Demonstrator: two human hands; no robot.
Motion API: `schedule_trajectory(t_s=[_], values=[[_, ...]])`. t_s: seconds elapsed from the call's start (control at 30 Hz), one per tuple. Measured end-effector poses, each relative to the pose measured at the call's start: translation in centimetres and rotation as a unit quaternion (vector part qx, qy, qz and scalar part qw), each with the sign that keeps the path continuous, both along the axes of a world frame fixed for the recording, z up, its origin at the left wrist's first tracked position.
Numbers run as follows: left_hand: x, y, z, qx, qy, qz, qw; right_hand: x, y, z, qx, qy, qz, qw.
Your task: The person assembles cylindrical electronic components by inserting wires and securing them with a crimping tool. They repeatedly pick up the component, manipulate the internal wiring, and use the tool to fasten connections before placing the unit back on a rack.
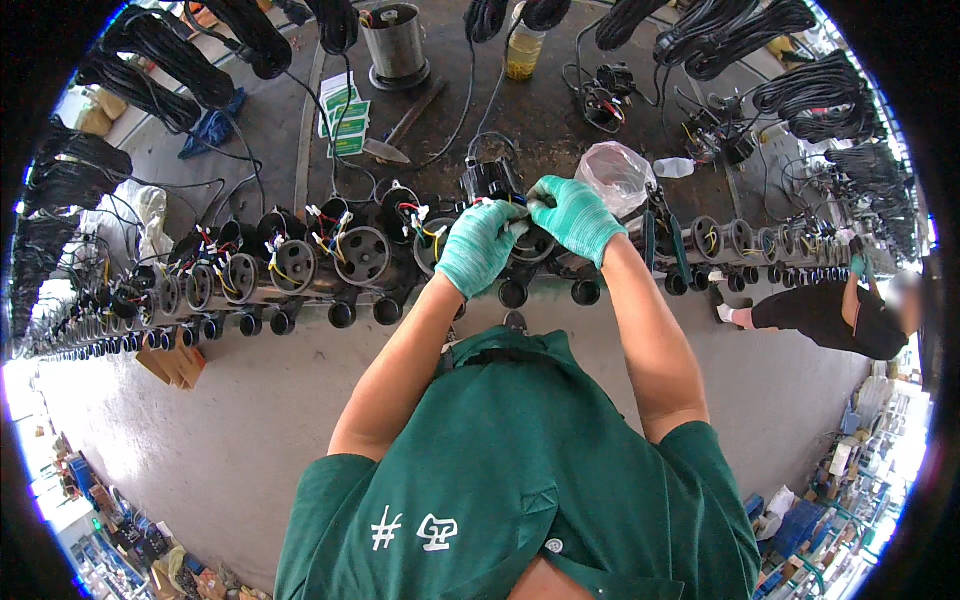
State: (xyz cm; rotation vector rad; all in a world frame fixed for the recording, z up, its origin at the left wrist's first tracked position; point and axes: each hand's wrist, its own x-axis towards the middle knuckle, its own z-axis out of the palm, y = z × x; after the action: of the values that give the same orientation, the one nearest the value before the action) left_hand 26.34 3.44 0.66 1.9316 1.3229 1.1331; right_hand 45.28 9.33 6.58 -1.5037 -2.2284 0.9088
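Note:
Both my hands wear green knit gloves. My left hand (478,246) and my right hand (577,215) meet over a round grey pump motor (528,245) in a long row of such motors (362,257). Their fingers pinch a small white piece and thin coloured wires at the motor's top. A black box part (490,180) stands just behind the hands. Exactly which wire each hand holds is hidden by the fingers.
The workbench (540,110) carries a clear plastic bag (617,172), a metal can (394,42), a bottle of yellow liquid (522,50), green-and-white packets (346,112) and coils of black cable (160,55). Another person (850,315) works at the right. Cardboard (172,362) lies on the concrete floor.

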Motion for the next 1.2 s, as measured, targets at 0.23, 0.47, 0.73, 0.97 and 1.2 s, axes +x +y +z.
schedule_trajectory(t_s=[0.23,0.47,0.73,0.97,1.2], values=[[-0.3,0.1,-1.9,0.018,-0.032,0.016,0.999,-1.3,-1.0,-0.4,0.077,-0.034,0.008,0.996],[0.5,-0.3,0.0,-0.014,-0.152,0.018,0.988,-1.1,-2.4,2.3,0.152,-0.065,0.077,0.983],[-0.3,0.1,-1.4,-0.009,-0.083,0.020,0.996,-0.9,-2.9,2.8,0.133,-0.076,0.093,0.984],[-0.3,-0.2,-0.3,-0.021,-0.146,0.062,0.987,-0.2,-2.2,1.9,0.155,0.003,0.042,0.987],[-0.6,-0.4,0.8,-0.087,-0.219,0.082,0.968,-0.3,-3.7,-0.3,0.115,-0.071,0.062,0.989]])
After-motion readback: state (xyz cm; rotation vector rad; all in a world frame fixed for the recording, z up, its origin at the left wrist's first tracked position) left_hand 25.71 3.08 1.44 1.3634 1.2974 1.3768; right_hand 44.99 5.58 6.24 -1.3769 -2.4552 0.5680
